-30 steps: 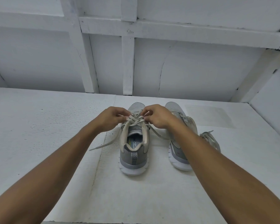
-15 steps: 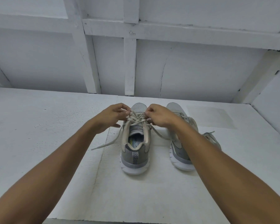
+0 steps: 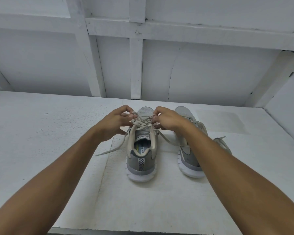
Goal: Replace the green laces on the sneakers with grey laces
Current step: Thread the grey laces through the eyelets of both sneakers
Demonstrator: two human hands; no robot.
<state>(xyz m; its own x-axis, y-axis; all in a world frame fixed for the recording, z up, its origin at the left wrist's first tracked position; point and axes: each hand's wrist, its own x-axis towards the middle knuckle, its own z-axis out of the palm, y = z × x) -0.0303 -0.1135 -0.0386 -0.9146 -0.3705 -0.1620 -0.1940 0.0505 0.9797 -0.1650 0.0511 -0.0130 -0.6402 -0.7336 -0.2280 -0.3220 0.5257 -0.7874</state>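
Note:
Two grey sneakers stand heel-toward-me on a white surface. The left sneaker carries a grey lace crossed over its tongue. My left hand pinches a loop of that lace at the shoe's left side. My right hand pinches the lace at the right side. One loose lace end trails left onto the surface, another runs right toward the second shoe. The right sneaker is partly hidden by my right forearm, with its lace ends lying beside it. No green lace is in view.
The white foam board under the shoes ends at a front edge near the bottom of the view. A white panelled wall with wooden battens rises right behind the shoes. A sloped white panel closes off the right side.
Both hands have lifted slightly and drawn apart, pulling the lace loops out to each side over the left sneaker's tongue. The shoes have not moved.

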